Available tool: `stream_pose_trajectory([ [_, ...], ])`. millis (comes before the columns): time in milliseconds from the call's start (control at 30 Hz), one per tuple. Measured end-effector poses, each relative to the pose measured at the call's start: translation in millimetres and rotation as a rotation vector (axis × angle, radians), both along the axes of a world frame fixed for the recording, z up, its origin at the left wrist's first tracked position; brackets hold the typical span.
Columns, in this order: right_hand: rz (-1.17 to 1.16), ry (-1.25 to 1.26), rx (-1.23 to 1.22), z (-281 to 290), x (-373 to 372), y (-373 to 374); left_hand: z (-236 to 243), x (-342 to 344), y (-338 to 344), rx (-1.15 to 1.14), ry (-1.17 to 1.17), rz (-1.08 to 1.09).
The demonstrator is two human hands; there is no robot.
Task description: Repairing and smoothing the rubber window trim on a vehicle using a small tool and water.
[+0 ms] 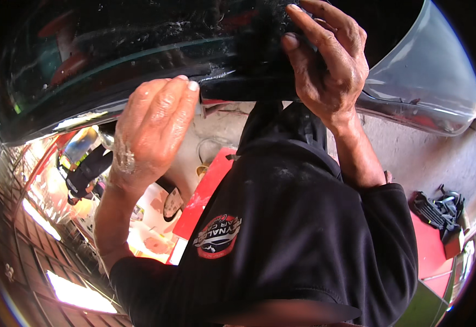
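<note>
A dark, glossy curved panel point(140, 60), which looks like car bodywork, stretches across the top of the head view. It carries scuffs, whitish specks and reflections. My left hand point(153, 125) is at the panel's lower edge, fingers extended side by side and fingertips by a scuffed spot; its palm is hidden. My right hand point(333, 62) is raised farther right in front of the panel. Its fingers are bent and apart, with a gap between thumb and forefinger. Whether its fingertips touch the panel I cannot tell. A dark blurred patch lies beside them.
A smooth grey curved piece point(428, 82) borders the dark panel on the right. Below the panel is a grey floor point(396, 144). A red surface point(208, 191) stands left of my body; black gear point(439, 212) lies at the right. A tiled area point(41, 272) shows lower left.
</note>
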State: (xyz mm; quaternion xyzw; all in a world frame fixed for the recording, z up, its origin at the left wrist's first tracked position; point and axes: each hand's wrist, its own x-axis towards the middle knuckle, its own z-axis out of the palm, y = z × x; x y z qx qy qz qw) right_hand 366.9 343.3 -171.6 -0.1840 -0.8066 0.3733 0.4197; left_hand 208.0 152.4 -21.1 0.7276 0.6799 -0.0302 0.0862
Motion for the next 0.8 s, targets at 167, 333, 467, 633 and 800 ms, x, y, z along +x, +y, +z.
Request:
stream_pose_trajectory([
  [167, 0.015, 0.032, -0.014, 2, -4, 3, -1, 7, 2, 0.016, 0.030, 0.066],
  [333, 0.025, 0.038, 0.036, 2, 3, 6, 9, 15, -8, 0.120, -0.031, 0.202],
  [467, 0.165, 0.079, -0.010, 14, 6, -9, 14, 25, -34, 0.339, -0.030, 0.415],
  [633, 0.658, 0.088, -0.243, 54, 12, -45, -15, 60, -29, 0.515, -0.168, 0.487],
  [800, 0.731, 0.219, -0.466, 42, 20, -62, -63, 103, 7, 0.770, -0.432, 0.508],
])
